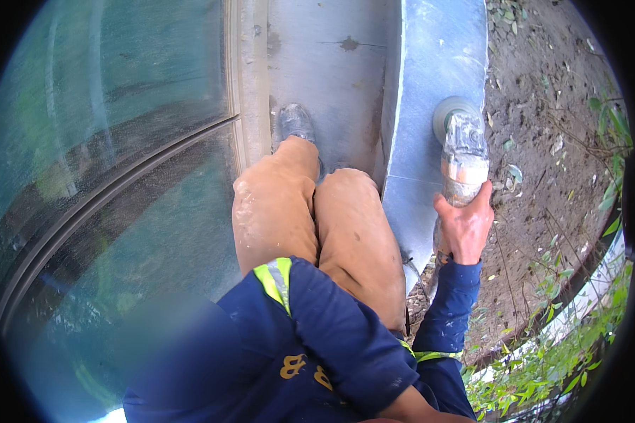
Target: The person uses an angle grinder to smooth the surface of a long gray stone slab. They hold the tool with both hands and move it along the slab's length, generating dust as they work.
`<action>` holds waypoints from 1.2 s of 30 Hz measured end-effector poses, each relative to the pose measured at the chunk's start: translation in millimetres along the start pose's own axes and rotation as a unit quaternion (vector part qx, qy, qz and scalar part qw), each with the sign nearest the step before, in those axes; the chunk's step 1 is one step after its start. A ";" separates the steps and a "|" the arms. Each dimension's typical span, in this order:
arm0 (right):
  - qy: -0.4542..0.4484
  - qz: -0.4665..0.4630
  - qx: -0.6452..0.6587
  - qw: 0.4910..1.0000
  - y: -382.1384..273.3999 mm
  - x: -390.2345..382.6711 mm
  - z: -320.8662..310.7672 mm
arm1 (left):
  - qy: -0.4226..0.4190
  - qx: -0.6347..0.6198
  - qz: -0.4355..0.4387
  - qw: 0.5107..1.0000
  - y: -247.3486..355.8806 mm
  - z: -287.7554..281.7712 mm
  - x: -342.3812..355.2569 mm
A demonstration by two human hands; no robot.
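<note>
The grinder [464, 158] sits along the right edge of the grey ledge [434, 53], its round disc [442, 116] over the top face. My right fingers [485, 193] are wrapped around its body; my left fingers are out of view, so I can't tell what they do. I think the disc works best held level, with even pressure, never tipping off that edge. What looks like a thin cord [413, 265] is best clear of it. My knees [349, 187] are beside the ledge; soil [533, 204] lies beyond.
</note>
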State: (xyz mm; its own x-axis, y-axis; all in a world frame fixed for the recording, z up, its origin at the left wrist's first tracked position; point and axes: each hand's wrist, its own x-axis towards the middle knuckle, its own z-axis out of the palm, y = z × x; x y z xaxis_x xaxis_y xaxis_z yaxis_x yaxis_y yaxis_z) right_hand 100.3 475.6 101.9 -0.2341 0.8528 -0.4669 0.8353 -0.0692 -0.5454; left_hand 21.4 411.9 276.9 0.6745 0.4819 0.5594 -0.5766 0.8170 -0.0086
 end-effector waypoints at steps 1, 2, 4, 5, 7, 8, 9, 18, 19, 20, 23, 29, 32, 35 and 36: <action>0.006 0.008 -0.003 1.000 -1.8 2.0 1.5 | -0.007 -0.005 -0.007 1.000 2.0 -0.4 -6.4; -0.005 -0.001 0.016 1.000 -1.9 2.6 1.0 | -0.013 -0.014 -0.015 1.000 3.5 -1.4 -11.8; -0.018 -0.019 0.013 1.000 -0.9 2.7 5.0 | -0.021 -0.022 -0.028 0.999 9.0 -1.9 -26.6; -0.022 -0.028 0.008 0.999 0.4 2.7 6.8 | -0.028 -0.025 -0.037 0.999 13.4 -3.6 -36.1; -0.016 -0.024 0.011 1.000 5.0 0.3 6.8 | -0.029 -0.022 -0.047 0.998 26.8 -9.1 -55.3; -0.011 -0.014 0.016 1.000 6.3 0.1 4.7 | -0.034 -0.014 -0.042 0.998 37.1 -12.7 -66.8; -0.006 -0.004 0.019 1.000 7.4 0.2 2.7 | -0.033 0.000 -0.030 0.999 48.6 -18.7 -80.0; -0.016 -0.025 0.007 1.000 14.4 0.8 2.9 | 0.467 0.223 0.529 0.672 158.4 -93.0 -274.2; -0.015 -0.029 0.003 0.999 15.8 0.0 2.7 | 0.503 0.215 0.540 0.640 162.4 -94.9 -280.8; -0.007 -0.019 0.002 1.000 16.8 -0.4 1.8 | 0.539 0.207 0.548 0.606 164.8 -97.2 -286.6; 0.009 -0.004 0.001 1.000 18.2 -0.4 -1.3 | 0.619 0.213 0.546 0.522 170.9 -107.7 -283.6; -0.007 -0.041 0.002 0.999 13.9 2.0 0.7 | 0.671 0.229 0.523 0.472 180.1 -124.1 -280.7; 0.003 -0.037 -0.006 0.999 15.0 0.7 -0.8 | 0.677 0.237 0.517 0.467 181.6 -124.6 -282.6; 0.019 -0.033 -0.006 0.999 16.7 0.3 -1.0 | 0.682 0.242 0.514 0.462 183.1 -127.0 -281.0; 0.011 -0.025 -0.014 1.000 14.6 1.1 -0.2 | 0.683 0.244 0.511 0.460 182.7 -128.0 -280.9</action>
State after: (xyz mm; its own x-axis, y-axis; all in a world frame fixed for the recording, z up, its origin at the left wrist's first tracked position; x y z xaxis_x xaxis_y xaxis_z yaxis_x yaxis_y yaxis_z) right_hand 112.4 475.6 93.6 -0.2660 0.8660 -0.4235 0.8361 -0.0114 -0.5485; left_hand -214.4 466.4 12.2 -0.5968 0.5577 -0.5769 -0.7247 -0.0659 0.6859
